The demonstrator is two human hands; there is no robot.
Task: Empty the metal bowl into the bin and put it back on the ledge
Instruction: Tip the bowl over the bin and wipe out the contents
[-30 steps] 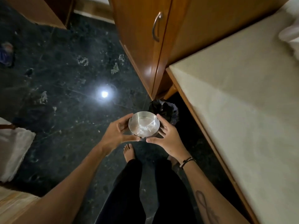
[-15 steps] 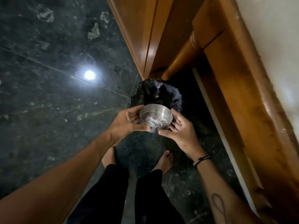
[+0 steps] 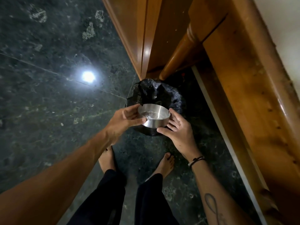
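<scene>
The metal bowl (image 3: pixel 153 115) hangs between the hands, directly over the black-lined bin (image 3: pixel 155 95) just beyond them. The left hand (image 3: pixel 125 120) pinches its near-left rim; the right hand (image 3: pixel 177 129) lies half open against its right wall. Emptying looks barely begun: the bowl tips only slightly forward, mouth mostly upward, pale residue inside. Being round, it shows no long axis. Return to the ledge remains.

Above a bin (image 3: pixel 155 95) lined with a black bag on the dark marble floor (image 3: pixel 48 78), the left hand (image 3: pixel 125 120) grips the metal bowl (image 3: pixel 154 117) by its rim while the right hand (image 3: pixel 178 132) cups its side, fingers spread.
</scene>
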